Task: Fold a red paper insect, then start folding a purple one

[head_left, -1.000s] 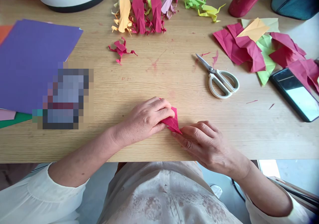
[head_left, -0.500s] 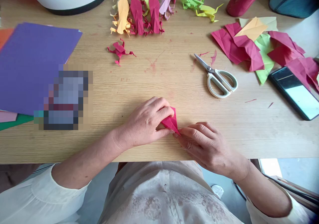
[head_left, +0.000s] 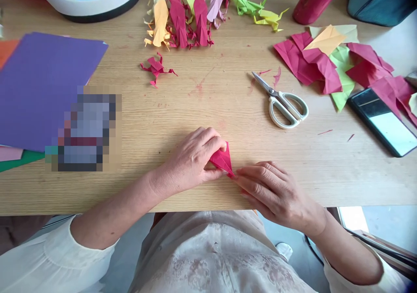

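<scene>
Though small, paper (head_left: 224, 158) between hands (head_left: 194, 156) (head_left: 276, 193)

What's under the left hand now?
Folded red paper sticks out from under the left hand, its narrow tip by the right hand. What lies deeper beneath the left hand is covered and cannot be seen.

On my remote feed I list: desk (head_left: 163, 119), pale wood grain, low sheen. Near edge: folded paper (head_left: 222, 158), matt, sharply creased. Far edge: origami frogs (head_left: 201, 21), matt paper. Left edge: purple paper sheet (head_left: 48, 93), smooth, matt. Toward right edge: scissors (head_left: 273, 93), shiny metal blades, smooth plastic-looking handles; smartphone (head_left: 382, 121), glossy screen. Far right corner: creased paper sheets (head_left: 299, 58), matt, uneven.
</scene>
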Demonstrator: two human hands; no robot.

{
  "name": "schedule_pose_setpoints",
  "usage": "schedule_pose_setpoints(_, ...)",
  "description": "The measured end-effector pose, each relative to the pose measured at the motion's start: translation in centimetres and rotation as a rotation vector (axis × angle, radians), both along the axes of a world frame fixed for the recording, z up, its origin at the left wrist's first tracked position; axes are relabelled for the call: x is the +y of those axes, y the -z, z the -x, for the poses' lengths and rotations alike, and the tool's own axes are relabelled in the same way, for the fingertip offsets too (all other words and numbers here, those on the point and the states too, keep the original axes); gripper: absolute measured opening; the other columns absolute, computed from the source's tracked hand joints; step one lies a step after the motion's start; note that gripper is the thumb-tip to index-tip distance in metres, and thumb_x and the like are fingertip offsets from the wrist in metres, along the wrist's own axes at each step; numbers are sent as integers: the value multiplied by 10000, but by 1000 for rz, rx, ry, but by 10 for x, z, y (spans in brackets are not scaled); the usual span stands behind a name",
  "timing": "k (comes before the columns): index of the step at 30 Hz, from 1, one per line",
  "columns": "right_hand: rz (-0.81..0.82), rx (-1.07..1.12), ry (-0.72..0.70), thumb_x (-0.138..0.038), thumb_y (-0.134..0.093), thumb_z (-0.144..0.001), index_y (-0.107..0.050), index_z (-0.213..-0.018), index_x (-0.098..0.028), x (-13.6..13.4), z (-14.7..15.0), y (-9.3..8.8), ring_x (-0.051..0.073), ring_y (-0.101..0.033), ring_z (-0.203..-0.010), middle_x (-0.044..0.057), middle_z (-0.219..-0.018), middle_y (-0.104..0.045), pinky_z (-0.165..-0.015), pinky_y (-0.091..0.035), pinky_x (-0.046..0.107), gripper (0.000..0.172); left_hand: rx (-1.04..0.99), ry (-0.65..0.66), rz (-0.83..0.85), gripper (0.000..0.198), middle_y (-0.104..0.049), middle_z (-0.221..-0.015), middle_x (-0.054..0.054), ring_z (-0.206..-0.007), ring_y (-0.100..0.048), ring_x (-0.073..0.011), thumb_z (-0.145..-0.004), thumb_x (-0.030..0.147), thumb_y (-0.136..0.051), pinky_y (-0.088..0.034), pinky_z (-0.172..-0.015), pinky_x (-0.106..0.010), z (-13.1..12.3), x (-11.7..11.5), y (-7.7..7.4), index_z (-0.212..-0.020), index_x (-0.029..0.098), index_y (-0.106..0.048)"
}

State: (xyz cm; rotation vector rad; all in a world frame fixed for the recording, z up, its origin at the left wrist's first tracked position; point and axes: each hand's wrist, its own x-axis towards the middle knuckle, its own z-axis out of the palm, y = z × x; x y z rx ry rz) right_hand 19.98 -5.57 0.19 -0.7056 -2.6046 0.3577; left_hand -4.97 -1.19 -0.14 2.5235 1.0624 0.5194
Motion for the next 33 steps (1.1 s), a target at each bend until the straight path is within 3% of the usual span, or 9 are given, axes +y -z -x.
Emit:
schedule_pose_setpoints(4,-27,-19,13,-79,-551,-958,-694,-1117,-81,1,3,-1,230,-620,-896,169,-1194,-708,-763,-525,404,213,-17,34,-78,154,-647,-1010,-90,-933,-590,-227,-936,283,-649,-522,-835,-385,6,-6,-2,-945,161,-556)
schedule_pose_setpoints(8,-39,-12,15,-78,-569,-954,-702,-1125,-83,2,4,-2,219,-599,-857,156,-1203,-719,-730,-515,393,217,-59,83,-170,70,-694,-1092,-107,-1060,-640,-228,-932,151,-636,-550,-965,-393,16,-14,-1,-999,141,-620)
schedule_pose_setpoints(21,-15,-16,-23,-77,-556,-961,-687,-1165,-70,2,1,-1,250,-633,-962,155,-1251,-715,-784,-525,429,243,-58,222,-289,206,-740,-1160,-93,-1235,-643,-251,-903,50,-626,-529,-1108,-406,31,-15,5,-1089,123,-676)
schedule_pose_setpoints(28,86,-59,9,-117,-488,-1000,-582,-1355,-72,3,-2,1,255,-615,-980,171,-1217,-695,-810,-512,433,370,51,244,-288,386,-692,-1271,-63,-1323,-571,-247,-958,77,-557,-474,-1155,-450,34,-17,5,-1318,203,-618)
schedule_pose_setpoints(33,82,-67,-3,-107,-464,-1002,-600,-1342,-79,4,-1,0,257,-608,-1000,177,-1219,-674,-814,-511,429,367,125,268,-266,457,-643,-1350,-81,-1400,-498,-247,-954,56,-536,-407,-1212,-443,38,-20,1,-1381,212,-585)
